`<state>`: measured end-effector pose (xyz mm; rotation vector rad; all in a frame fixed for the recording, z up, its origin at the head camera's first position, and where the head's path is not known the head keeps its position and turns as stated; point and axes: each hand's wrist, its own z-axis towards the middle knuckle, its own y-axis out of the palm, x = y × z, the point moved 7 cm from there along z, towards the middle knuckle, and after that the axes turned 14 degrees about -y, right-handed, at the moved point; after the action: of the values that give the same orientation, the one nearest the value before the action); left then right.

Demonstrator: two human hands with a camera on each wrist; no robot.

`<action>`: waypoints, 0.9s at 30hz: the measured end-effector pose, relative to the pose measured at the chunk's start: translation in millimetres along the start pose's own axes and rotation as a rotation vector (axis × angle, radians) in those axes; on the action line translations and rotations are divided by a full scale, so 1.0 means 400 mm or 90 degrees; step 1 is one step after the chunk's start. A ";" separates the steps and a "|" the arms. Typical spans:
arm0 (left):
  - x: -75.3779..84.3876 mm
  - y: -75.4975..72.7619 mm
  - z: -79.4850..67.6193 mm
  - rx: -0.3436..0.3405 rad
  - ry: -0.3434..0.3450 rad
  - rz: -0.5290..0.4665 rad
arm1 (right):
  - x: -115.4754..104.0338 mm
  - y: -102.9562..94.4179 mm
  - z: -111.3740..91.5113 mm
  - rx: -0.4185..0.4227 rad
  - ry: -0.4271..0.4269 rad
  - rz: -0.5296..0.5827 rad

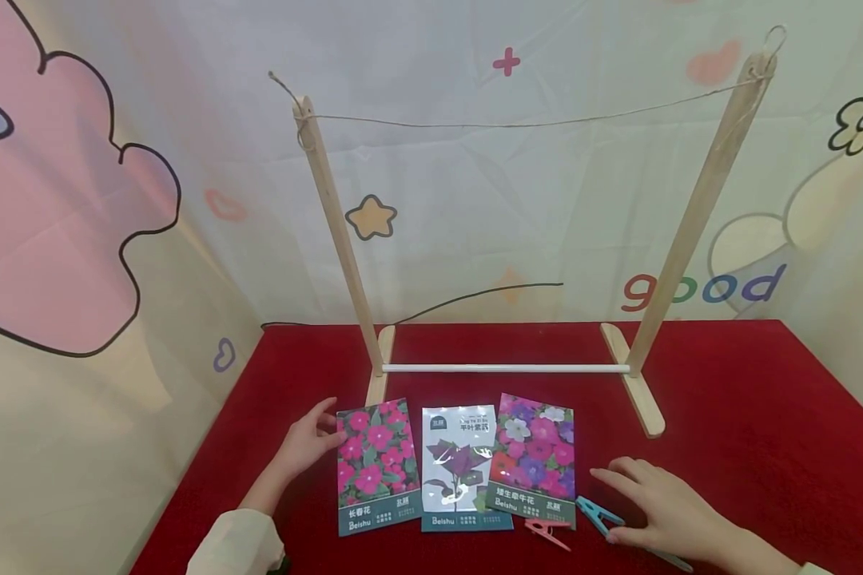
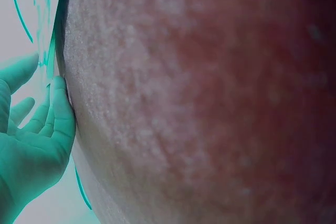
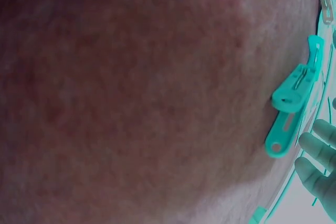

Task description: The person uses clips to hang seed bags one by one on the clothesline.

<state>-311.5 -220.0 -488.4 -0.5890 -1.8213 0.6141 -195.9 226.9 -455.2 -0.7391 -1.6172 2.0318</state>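
Three seed packets lie on the red cloth: one with pink flowers (image 1: 378,463), a white one with a purple-leaved plant (image 1: 456,471), and one with mixed flowers (image 1: 534,455) overlapping the white one. My left hand (image 1: 305,443) is at the left edge of the pink-flower packet, thumb toward it; whether it touches I cannot tell. My right hand (image 1: 665,511), fingers loosely bent, is beside a blue clothespin (image 1: 599,515) and holds nothing visible. A pink clothespin (image 1: 548,532) lies at the mixed-flower packet's lower edge. Another bluish clothespin (image 1: 670,561) shows partly beneath the right hand.
Behind the packets stands a wooden frame with a left post (image 1: 338,239), a right post (image 1: 701,216) and a white crossbar (image 1: 507,368). A thin twine (image 1: 475,125) runs between the post tops. A printed curtain (image 1: 511,208) hangs behind the red-covered table (image 1: 748,399).
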 end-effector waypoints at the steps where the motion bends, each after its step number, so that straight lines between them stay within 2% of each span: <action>1: 0.000 0.001 0.001 -0.001 0.002 0.002 | -0.004 0.001 0.001 0.005 -0.010 -0.004; 6: -0.002 0.007 0.006 -0.005 0.012 0.004 | -0.013 0.007 0.003 0.009 -0.033 0.012; 13: 0.000 0.010 0.004 -0.012 0.005 0.000 | -0.013 0.025 0.003 -0.041 0.012 0.058; 24: -0.003 0.015 0.006 -0.020 -0.003 -0.012 | -0.016 0.033 0.000 -0.056 0.034 0.052; 27: -0.005 0.017 0.009 -0.020 -0.008 -0.015 | -0.018 0.031 0.000 -0.045 0.024 0.046</action>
<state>-313.5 -216.6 -495.3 -0.5855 -1.8493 0.5762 -190.6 219.6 -466.4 -0.8677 -1.6713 2.0055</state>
